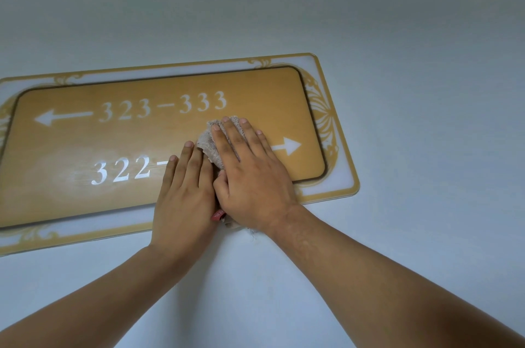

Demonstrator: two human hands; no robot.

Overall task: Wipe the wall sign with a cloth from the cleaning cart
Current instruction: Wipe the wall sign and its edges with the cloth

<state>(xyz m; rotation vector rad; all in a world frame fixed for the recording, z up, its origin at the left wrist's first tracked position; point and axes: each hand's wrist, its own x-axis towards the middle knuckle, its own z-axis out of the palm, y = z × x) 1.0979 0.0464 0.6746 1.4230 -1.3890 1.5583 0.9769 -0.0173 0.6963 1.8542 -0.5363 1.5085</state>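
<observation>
Wall sign is mounted on pale wall; cloth lies on its lower-right area, approx. betw. "322-" and the right arrow. Right hand presses cloth w/ fingers flat and spread; left hand lies flat beside it, fingers straight, touching the cloth's edge. Recommended: keep even palm pressure, wipe in overlapping passes across both rows of numerals, then the border.
</observation>
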